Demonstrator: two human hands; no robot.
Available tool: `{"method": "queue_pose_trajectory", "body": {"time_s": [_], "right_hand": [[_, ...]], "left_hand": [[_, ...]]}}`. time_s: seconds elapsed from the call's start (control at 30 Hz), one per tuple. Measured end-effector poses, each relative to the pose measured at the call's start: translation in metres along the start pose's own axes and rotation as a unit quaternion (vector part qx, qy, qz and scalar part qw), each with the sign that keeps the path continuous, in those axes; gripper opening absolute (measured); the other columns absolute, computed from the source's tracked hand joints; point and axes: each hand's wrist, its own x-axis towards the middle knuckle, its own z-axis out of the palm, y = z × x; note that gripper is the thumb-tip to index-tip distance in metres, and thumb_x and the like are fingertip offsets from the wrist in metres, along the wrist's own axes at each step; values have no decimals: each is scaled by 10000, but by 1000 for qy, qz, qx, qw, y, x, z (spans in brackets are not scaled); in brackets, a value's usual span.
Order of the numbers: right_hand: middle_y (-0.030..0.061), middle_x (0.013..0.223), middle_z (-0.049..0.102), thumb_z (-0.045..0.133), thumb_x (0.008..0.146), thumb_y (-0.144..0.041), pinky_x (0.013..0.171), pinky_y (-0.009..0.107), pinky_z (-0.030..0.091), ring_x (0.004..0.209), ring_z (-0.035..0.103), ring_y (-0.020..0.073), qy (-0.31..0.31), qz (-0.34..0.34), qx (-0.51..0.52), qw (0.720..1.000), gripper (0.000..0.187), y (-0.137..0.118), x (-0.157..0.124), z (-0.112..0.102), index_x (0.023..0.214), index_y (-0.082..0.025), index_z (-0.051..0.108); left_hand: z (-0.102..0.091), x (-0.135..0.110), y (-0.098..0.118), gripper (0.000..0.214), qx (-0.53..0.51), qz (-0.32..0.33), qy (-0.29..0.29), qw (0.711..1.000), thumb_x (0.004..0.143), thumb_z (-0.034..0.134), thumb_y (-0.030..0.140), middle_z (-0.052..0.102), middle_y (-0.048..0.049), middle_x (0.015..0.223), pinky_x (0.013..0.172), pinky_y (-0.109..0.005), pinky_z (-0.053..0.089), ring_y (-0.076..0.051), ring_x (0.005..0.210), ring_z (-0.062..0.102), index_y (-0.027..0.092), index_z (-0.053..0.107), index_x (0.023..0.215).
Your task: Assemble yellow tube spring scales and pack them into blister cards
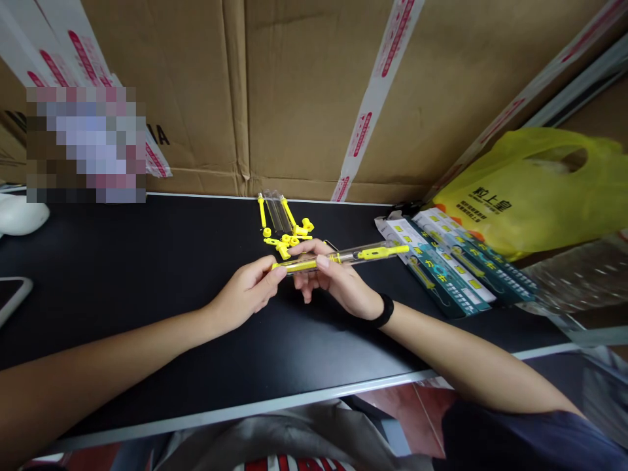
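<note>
A slim clear tube with yellow parts inside, which looks like a spring scale (363,254), lies slantwise across both hands above the black table. My left hand (248,286) pinches its yellow left end between thumb and fingers. Around the middle, my right hand (346,286) grips the tube, thumb on top and fingers partly behind it. A flat yellow piece shows inside the right part of the tube, and a yellow tip sticks out at that end. Just beyond the hands are loose yellow plastic parts (287,241), yellow rods (261,210) and clear tubes (277,212).
Printed cards with packed spring scales (436,265) lie to the right. Behind them stands a yellow plastic bag (534,190). A large taped cardboard box (304,98) walls off the table's (161,261) back edge. A phone-like device (14,294) and a white object (22,214) are at far left.
</note>
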Motion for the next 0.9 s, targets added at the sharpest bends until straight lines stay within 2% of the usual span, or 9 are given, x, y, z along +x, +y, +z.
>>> {"method": "queue_pose_trajectory", "body": {"time_s": [0.1,0.2,0.33,0.4,0.57,0.67,0.73,0.8,0.9], "right_hand": [[-30,703,599,628,836,-496,477,226,510,540,557,96,61,-18,1,998,389,-4,3,-5,1087,-211,541],[-56,636,575,675,796,-468,403,211,477,452,506,79,120,-50,2,992,336,-9,8,-12,970,-213,541],[-56,581,552,595,802,-575,357,207,438,415,489,82,180,-60,15,982,373,-15,13,-18,839,-214,507],[-50,577,555,556,811,-600,353,208,427,409,483,83,196,-63,16,978,389,-17,14,-20,819,-215,500],[-53,572,555,605,813,-492,374,202,416,417,474,79,236,-55,-19,970,298,-20,17,-28,813,-217,492],[-35,602,559,482,873,-511,406,226,421,447,492,96,243,-38,-45,968,296,-18,22,-41,854,-217,503],[-16,635,560,405,911,-462,444,244,421,491,502,111,253,-50,-119,959,279,-15,26,-54,857,-210,512],[5,685,570,436,907,-350,533,268,433,581,519,129,245,-91,-278,924,189,-10,29,-66,841,-201,533],[61,824,614,505,840,-163,741,348,430,794,532,192,168,-128,-559,802,107,-4,30,-76,846,-186,610]], "left_hand": [[-4,3,0,373,-8,-18,32,999,927,438,479,456,65,585,312,-127,270,-24,371,400,183,405,703],[-9,6,-1,375,-4,-14,75,997,920,450,475,453,60,581,301,-125,282,-32,375,408,179,437,691],[-17,11,-1,363,12,7,136,991,902,503,441,450,56,570,311,-122,288,-34,387,408,177,435,662],[-21,15,-2,351,10,20,161,987,892,521,425,464,48,575,326,-128,316,-39,400,425,175,450,656],[-31,24,-3,326,-42,31,226,973,847,569,383,557,6,651,390,-162,430,-67,469,529,165,469,627],[-33,26,-2,296,-76,22,238,968,831,574,359,583,2,671,397,-166,435,-71,475,543,165,469,633],[-32,26,0,277,-89,19,237,967,827,567,342,572,13,642,392,-165,420,-69,461,528,169,466,635],[-32,26,1,279,-94,18,240,966,815,570,318,544,27,595,381,-161,394,-64,441,501,174,440,614],[-32,25,2,285,-107,12,249,962,788,575,285,505,44,547,369,-158,359,-58,419,464,183,395,592]]}}
